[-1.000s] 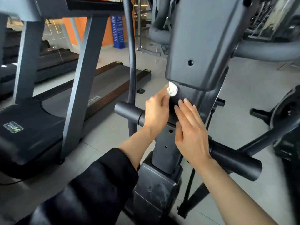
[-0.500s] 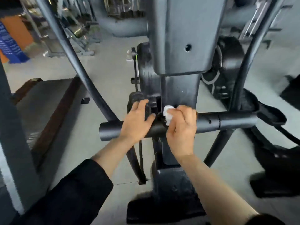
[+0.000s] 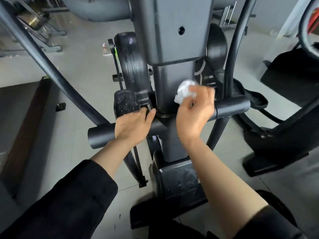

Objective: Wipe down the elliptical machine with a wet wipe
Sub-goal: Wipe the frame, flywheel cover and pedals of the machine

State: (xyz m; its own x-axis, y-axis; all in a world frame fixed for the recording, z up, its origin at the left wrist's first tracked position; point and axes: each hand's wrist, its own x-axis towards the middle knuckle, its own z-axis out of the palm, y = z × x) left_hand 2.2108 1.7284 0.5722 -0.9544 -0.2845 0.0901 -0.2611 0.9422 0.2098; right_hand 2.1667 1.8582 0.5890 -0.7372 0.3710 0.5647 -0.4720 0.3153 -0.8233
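Head view: my right hand [image 3: 193,112] pinches a balled wet wipe [image 3: 184,91] against the elliptical's post [image 3: 172,80]; left hand [image 3: 133,125] grips the crossbar [image 3: 101,135].

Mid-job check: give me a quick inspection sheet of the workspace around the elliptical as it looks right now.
Surface: grey tiled floor.
Job's things: crumpled white wet wipe against the elliptical's dark centre column; base housing looks scuffed.
Clutter: small pale scrap on the floor behind.
Hands: left hand grips the crossbar; right hand pinches the wipe.
Cables: nothing seen.
Surroundings: treadmill deck at left, other gym machines at right.
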